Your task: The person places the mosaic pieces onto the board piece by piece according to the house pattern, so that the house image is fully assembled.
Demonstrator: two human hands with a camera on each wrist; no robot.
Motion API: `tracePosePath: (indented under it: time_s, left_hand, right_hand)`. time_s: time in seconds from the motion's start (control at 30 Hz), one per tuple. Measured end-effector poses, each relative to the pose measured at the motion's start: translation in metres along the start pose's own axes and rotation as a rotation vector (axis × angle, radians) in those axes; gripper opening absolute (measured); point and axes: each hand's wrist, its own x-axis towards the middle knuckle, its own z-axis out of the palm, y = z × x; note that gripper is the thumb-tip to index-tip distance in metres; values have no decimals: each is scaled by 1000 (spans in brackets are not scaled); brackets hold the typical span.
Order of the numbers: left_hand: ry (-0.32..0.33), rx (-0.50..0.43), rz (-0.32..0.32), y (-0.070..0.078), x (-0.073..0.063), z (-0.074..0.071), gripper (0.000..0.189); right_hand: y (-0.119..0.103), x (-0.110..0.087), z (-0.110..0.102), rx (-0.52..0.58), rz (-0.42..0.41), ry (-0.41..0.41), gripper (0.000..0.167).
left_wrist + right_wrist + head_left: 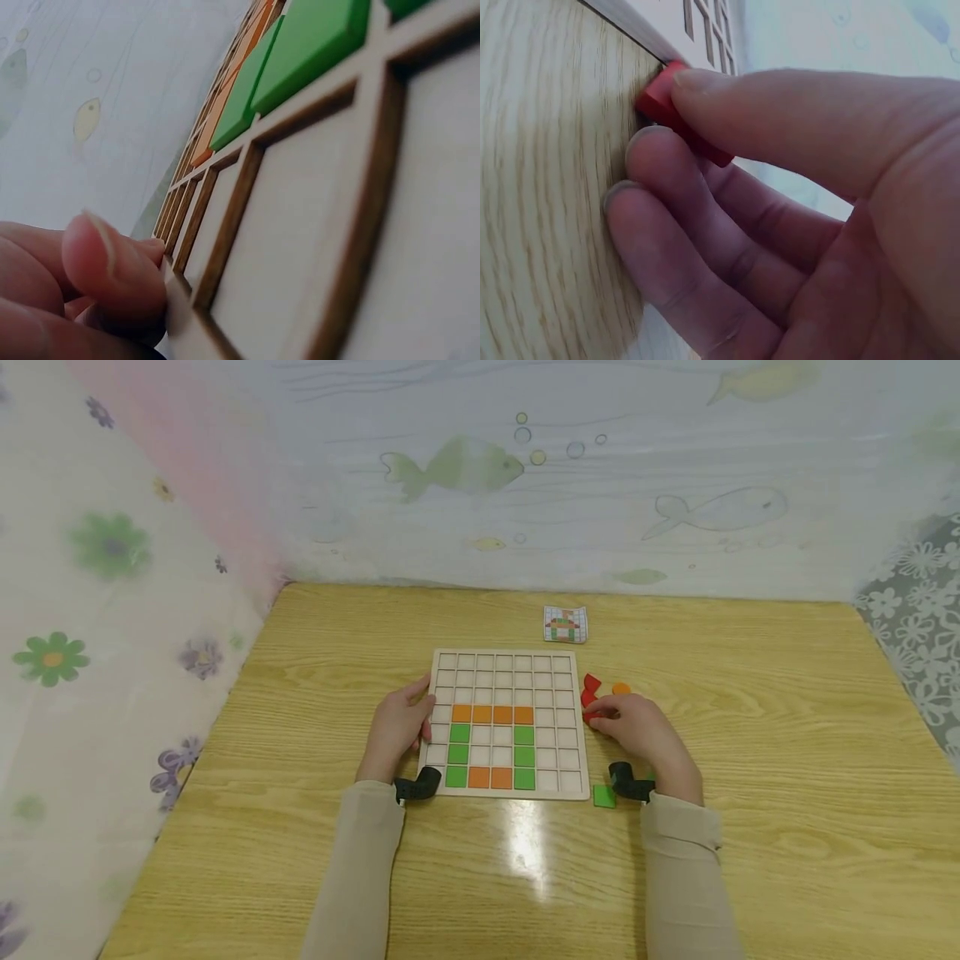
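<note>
From afar I see a wooden worktop (795,718); on it, a pale grid board (504,678); left hand (393,727), fingers holding its left edge; right hand (648,733), fingers pinching a red piece (658,96) just beside its right edge

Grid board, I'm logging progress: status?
Left hand holds board at left edge. Right hand pinches red piece beside it. Orange tiles and green tiles placed. Nothing seen blocking.
</note>
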Motion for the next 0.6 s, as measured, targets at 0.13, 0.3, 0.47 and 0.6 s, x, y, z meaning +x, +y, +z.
tracePosePath:
  time_s: [0.13,0.3,0.47,0.6]
  left_hand:
    - [-2,-5,5,0,-1,-1,43]
    - [-1,1,15,1,-2,-1,46]
    - [0,-6,-3,2,-1,0,46]
    - [6,0,-34,2,-1,0,45]
  right_hand:
    - [-3,1,1,-20,2,21,25]
    - [-6,3,5,-42,-12,55,23]
    - [-9,3,4,-23,-6,92,23]
    - [-17,4,4,14,-2,142,24]
